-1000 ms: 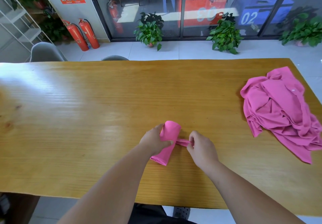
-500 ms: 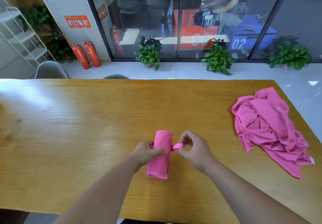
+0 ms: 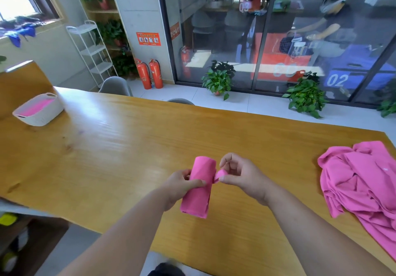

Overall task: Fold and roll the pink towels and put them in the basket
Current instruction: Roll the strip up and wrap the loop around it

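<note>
Left hand [image 3: 180, 186] fingers [image 3: 196, 183] wrap rolled pink towel [image 3: 199, 192]; right hand [image 3: 243, 177] fingers [image 3: 227, 179] pinch loose corner [image 3: 219, 176]; slipped pinch may unravel roll.

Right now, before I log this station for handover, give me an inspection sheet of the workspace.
Surface: wooden table, glossy, with glare on its left part.
Job's things: rolled towel in both hands near the front edge; pile of unfolded pink towels at right; white basket at far left, pink cloth inside.
Clutter: nothing seen.
Hands: left hand grips the roll's middle; right hand pinches its loose end.
Cables: nothing seen.
Surroundings: two fire extinguishers, potted plants, grey chair, white shelf rack, glass doors.
</note>
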